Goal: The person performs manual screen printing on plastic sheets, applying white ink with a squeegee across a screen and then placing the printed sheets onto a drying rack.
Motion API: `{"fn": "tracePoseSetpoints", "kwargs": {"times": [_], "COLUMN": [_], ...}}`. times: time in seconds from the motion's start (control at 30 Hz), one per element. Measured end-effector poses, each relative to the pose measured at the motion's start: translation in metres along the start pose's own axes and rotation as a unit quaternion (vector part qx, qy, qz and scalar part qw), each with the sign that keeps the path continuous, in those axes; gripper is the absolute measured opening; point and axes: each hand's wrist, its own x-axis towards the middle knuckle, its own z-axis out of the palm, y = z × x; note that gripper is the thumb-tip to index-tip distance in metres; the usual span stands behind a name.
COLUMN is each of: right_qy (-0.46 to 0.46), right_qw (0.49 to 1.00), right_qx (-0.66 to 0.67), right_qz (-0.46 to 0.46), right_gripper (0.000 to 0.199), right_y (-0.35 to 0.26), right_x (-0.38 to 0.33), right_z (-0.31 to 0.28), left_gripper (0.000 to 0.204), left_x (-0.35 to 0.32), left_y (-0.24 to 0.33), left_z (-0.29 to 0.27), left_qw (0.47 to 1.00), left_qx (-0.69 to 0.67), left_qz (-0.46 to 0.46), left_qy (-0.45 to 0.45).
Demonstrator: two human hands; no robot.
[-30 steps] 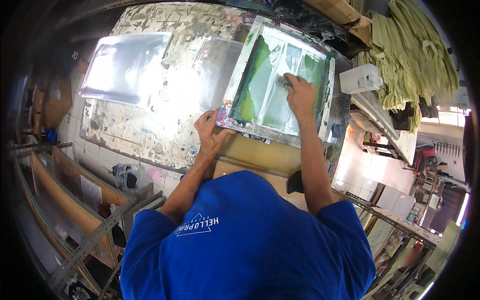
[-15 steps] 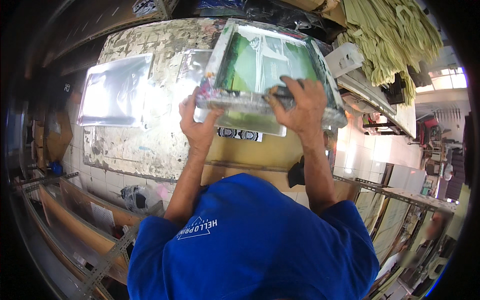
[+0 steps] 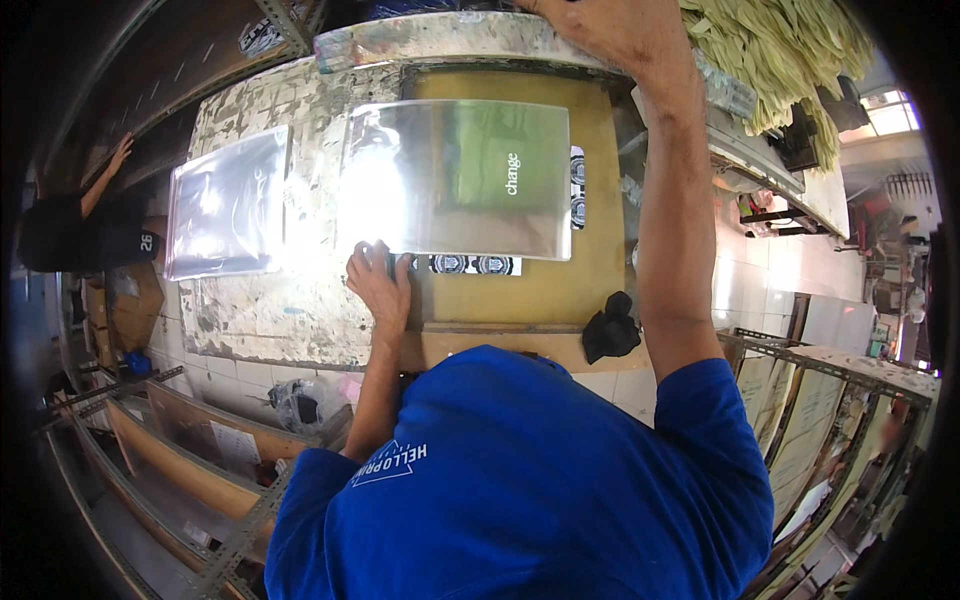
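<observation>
Paint-spattered and pale, the bench (image 3: 250,310) fills the upper middle of the view, with a brown board (image 3: 590,270) set into it. On the board lies a clear plastic bag (image 3: 455,180), flat, its long axis running left to right across the bench; one short edge points toward the left. The left hand (image 3: 380,285) rests at the bag's near left corner, fingers (image 3: 372,262) curled together on the bag's edge. The right hand (image 3: 600,30) is raised at the top of the view on the lifted screen frame (image 3: 440,35); I cannot tell whether its fingers are clamped. A second bag (image 3: 228,205) lies just left of the first. A black rag (image 3: 610,328) sits at the board's near edge. Yellow-green strips (image 3: 780,50) hang at upper right.
</observation>
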Motion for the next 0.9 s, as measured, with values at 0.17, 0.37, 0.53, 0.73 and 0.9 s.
{"fn": "tracePoseSetpoints", "kwargs": {"times": [0.17, 0.37, 0.53, 0.73, 0.9], "right_qy": [0.016, -0.105, -0.104, -0.129, -0.110], "right_qw": [0.990, 0.987, 0.988, 0.985, 0.988], "right_qx": [-0.138, -0.026, -0.039, -0.040, -0.056], "right_qz": [-0.009, 0.117, 0.112, 0.109, 0.097], "right_gripper": [0.044, 0.043, 0.045, 0.048, 0.051], "right_y": [0.014, 0.002, 0.003, 0.013, 0.009], "right_x": [0.008, 0.018, 0.021, 0.024, 0.022], "right_z": [0.007, -0.011, -0.013, -0.012, -0.011], "left_gripper": [0.054, 0.054, 0.052, 0.050, 0.050], "left_x": [-0.007, -0.006, -0.006, -0.006, -0.006], "left_y": [-0.008, -0.010, -0.014, -0.015, -0.016], "left_z": [0.011, 0.012, 0.014, 0.014, 0.014], "left_qw": [1.000, 1.000, 0.999, 0.999, 0.999], "left_qx": [-0.007, -0.014, -0.028, -0.032, -0.027], "left_qz": [0.012, 0.010, 0.017, 0.014, 0.013], "left_qy": [0.021, 0.014, 0.022, 0.023, 0.025]}}
